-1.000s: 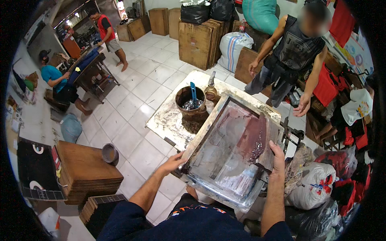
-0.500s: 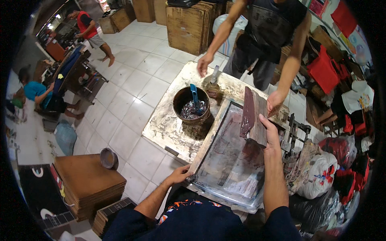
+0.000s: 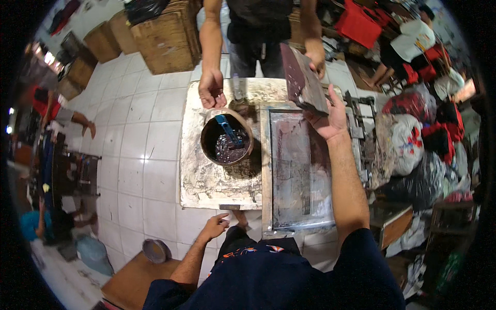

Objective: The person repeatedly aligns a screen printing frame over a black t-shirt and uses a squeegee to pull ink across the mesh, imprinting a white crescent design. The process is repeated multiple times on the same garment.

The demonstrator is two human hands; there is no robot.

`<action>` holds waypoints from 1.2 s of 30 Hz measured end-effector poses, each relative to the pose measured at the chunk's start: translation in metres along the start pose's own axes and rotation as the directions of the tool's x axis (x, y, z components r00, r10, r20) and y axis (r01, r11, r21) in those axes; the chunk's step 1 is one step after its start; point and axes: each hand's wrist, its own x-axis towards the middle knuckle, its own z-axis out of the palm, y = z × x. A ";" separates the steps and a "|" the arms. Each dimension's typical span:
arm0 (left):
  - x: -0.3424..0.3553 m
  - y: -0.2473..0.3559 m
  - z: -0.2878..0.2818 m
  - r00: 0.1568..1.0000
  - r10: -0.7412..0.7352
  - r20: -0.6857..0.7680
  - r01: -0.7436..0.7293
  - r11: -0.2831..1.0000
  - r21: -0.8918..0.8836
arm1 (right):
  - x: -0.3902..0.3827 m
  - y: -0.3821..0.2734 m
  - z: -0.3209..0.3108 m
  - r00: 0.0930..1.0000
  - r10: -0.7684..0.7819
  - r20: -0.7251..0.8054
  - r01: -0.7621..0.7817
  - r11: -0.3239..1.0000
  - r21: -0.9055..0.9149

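Observation:
My right hand (image 3: 333,118) is closed on the lower end of a wooden squeegee (image 3: 316,89) with a dark maroon, ink-wet face. The squeegee is tilted above the far part of a screen printing frame (image 3: 266,170). A co-worker's hand (image 3: 315,58) is at its upper end. My left hand (image 3: 214,226) hangs off the table's near edge, left of the frame, fingers apart and holding nothing. On the table stands a bucket (image 3: 206,142) of dark, glossy ink with a blue-handled tool (image 3: 227,128) leaning in it. The co-worker's other hand (image 3: 211,89) is just beyond the bucket's rim.
The stained white table (image 3: 206,188) carries the bucket and the frame. Metal hinge hardware (image 3: 361,111) sits at its right side. Plastic bags (image 3: 405,144) are piled farther right. A small round container (image 3: 156,250) rests on stacked brown boards (image 3: 129,281) at lower left.
My left hand has let go of the screen frame, which now lies lower on the table. The squeegee has risen away from the mesh in my right hand. The view has turned.

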 end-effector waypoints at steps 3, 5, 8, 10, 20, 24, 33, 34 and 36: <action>-0.010 0.002 -0.032 0.995 -0.094 0.026 0.096 0.991 -0.090 | 0.014 0.033 -0.050 0.994 -0.076 -0.078 0.066 0.991 -0.119; -0.017 0.000 -0.042 0.989 -0.143 0.041 0.146 0.985 -0.089 | 0.039 0.074 -0.077 0.977 -0.067 -0.202 -0.025 0.905 -0.424; -0.034 -0.013 -0.049 0.986 -0.154 0.062 0.158 0.985 -0.072 | 0.114 0.152 -0.069 0.963 -0.259 -0.078 0.093 0.589 -0.802; -0.053 -0.026 -0.055 0.984 -0.161 0.072 0.166 0.983 -0.081 | 0.153 0.189 -0.049 0.845 -0.502 0.183 0.289 0.141 -0.947; -0.137 -0.066 -0.078 0.917 -0.394 -0.060 0.387 0.916 -0.111 | 0.177 0.230 0.009 0.767 -0.611 0.198 0.425 0.250 -0.870; -0.126 -0.064 -0.083 0.922 -0.386 -0.006 0.384 0.918 -0.095 | 0.132 0.222 -0.003 0.634 -0.772 0.027 0.527 0.406 -0.747; -0.103 -0.049 -0.093 0.914 -0.404 -0.040 0.406 0.913 0.044 | -0.095 0.147 -0.081 0.747 -0.505 -0.432 0.279 0.829 -0.485; -0.101 -0.049 -0.094 0.926 -0.378 -0.016 0.377 0.920 0.101 | -0.121 0.136 -0.094 0.748 -0.482 -0.457 0.199 0.819 -0.538; -0.096 -0.048 -0.096 0.939 -0.342 0.037 0.324 0.915 0.242 | -0.160 0.117 -0.113 0.689 -0.516 -0.508 0.149 0.788 -0.597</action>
